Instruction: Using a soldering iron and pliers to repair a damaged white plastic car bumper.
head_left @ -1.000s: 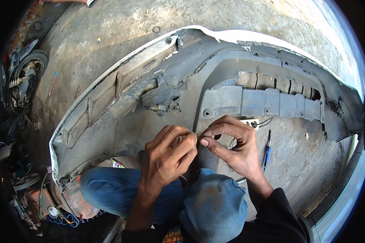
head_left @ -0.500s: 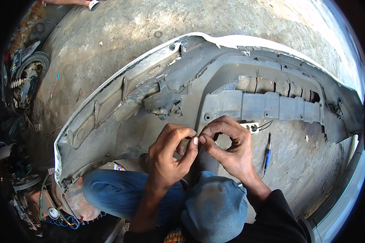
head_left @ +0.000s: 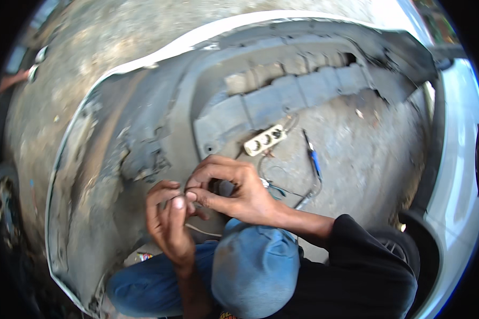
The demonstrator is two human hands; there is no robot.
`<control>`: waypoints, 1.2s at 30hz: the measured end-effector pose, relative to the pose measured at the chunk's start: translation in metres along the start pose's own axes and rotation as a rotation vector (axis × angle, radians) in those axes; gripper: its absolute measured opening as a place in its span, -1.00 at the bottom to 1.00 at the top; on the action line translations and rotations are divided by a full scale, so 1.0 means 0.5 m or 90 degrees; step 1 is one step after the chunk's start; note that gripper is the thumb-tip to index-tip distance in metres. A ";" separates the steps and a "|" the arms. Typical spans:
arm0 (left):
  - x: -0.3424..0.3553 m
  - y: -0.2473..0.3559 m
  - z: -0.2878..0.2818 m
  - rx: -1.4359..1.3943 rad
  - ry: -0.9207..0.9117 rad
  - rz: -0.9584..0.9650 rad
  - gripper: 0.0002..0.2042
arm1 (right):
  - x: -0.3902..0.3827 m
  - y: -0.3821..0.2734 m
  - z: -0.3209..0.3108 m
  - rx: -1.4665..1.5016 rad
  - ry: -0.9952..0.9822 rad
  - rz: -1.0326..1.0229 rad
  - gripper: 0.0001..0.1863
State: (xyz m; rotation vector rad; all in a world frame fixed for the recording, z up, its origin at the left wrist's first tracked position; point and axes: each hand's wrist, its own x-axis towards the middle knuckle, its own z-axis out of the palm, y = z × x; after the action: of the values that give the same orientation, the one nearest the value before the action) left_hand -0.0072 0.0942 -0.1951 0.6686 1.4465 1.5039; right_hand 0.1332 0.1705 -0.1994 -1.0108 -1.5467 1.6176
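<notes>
My left hand and my right hand meet at their fingertips over my bent legs in blue jeans. Both are pinched around something too small to make out, with the right thumb against the left fingers. Around them lies the inner side of a large white-edged bumper with a dark slotted panel. Past my right hand are a white power strip and a blue-handled soldering iron with cables, on the concrete floor.
A light-coloured car body with a wheel runs along the right side. A wheel sits at the dark left edge. Another person's foot shows at the upper left. A small colourful packet lies by my knee.
The view has swung to the right, so bumper and power strip sit higher and the car shows more. Both hands have shifted left in view, still joined at the fingertips.
</notes>
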 end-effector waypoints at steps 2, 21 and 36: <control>0.000 0.007 0.012 -0.002 0.032 0.002 -0.87 | -0.023 0.043 -0.014 0.119 0.086 0.076 -0.84; 0.001 0.071 -0.030 -0.197 -0.015 -0.150 -0.86 | -0.358 0.582 -0.418 0.545 1.009 0.518 -0.59; 0.068 0.227 -0.141 -0.050 -0.156 -0.145 -0.88 | 0.079 -0.149 -0.157 0.344 0.470 -0.277 -0.61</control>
State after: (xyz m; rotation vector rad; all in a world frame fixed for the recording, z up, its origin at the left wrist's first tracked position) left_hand -0.1105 0.1034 -0.1044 0.5965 1.2270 1.2497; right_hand 0.1803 0.2479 -0.1281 -0.7651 -0.7037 1.0747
